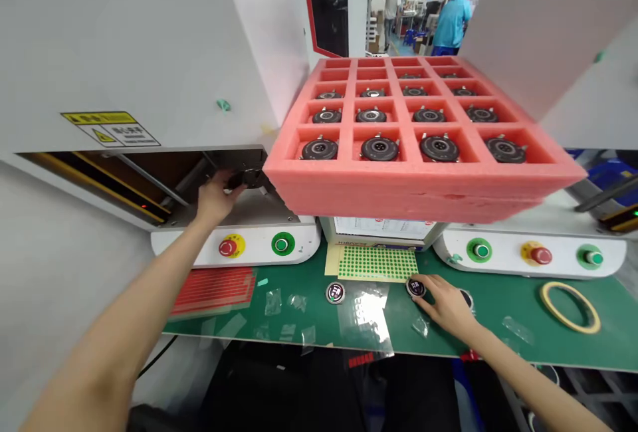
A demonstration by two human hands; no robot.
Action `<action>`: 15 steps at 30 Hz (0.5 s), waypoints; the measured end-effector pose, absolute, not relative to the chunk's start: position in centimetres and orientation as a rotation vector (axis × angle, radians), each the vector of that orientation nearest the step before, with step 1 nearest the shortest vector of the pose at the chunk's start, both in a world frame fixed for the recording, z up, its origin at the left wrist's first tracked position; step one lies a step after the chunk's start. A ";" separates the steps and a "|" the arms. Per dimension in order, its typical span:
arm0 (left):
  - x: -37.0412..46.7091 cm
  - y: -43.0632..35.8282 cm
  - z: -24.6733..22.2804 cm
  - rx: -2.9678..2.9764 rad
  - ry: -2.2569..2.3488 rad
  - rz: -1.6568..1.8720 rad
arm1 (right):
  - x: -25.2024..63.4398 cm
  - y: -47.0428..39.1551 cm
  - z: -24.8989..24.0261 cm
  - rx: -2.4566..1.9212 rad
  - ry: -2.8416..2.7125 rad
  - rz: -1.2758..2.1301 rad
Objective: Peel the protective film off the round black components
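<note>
My left hand (216,198) reaches into the opening of the left machine, its fingers pinched at a dark part (250,177) whose exact shape is hard to see in the shadow. On the green bench, my right hand (443,302) grips a round watch body (415,287) by its edge, dark face up. A similar watch body (335,293) lies to the left, beside a clear plastic sheet (366,322). Another round piece (466,298) is partly hidden behind my right hand. Green dot stickers (379,263) on a sheet lie just beyond.
A pink foam tray (399,186) with several black watch bodies juts out at centre, above a screen (343,226). Control buttons (282,244) line both machines' front edges. A tape roll (569,307) lies right, red strips (214,291) left. Two people stand far behind.
</note>
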State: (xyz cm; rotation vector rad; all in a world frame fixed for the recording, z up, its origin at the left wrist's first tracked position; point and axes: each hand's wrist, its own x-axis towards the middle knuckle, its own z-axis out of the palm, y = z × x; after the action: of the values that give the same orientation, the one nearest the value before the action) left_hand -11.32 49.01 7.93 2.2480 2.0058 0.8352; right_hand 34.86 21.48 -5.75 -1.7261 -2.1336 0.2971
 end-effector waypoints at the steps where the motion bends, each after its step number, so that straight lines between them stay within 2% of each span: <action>1: -11.3 50.3 8.2 2.239 2.002 0.794 | 34.9 21.5 -5.7 -1.727 -2.132 0.289; 6: -10.6 54.2 9.1 2.195 1.978 0.604 | 34.8 21.4 -5.8 -1.754 -2.115 0.251; 11: -10.5 54.8 10.6 2.174 1.941 0.417 | 35.1 21.4 -5.7 -1.738 -2.112 0.241; 15: -9.7 53.6 11.9 2.242 1.891 0.488 | 34.6 21.8 -5.6 -1.687 -2.098 0.221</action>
State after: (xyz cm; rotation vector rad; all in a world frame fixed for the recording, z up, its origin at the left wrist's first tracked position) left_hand -9.74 53.60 11.88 2.2416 1.8906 0.4875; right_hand 34.63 21.78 -5.58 -1.6867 -2.0980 0.2210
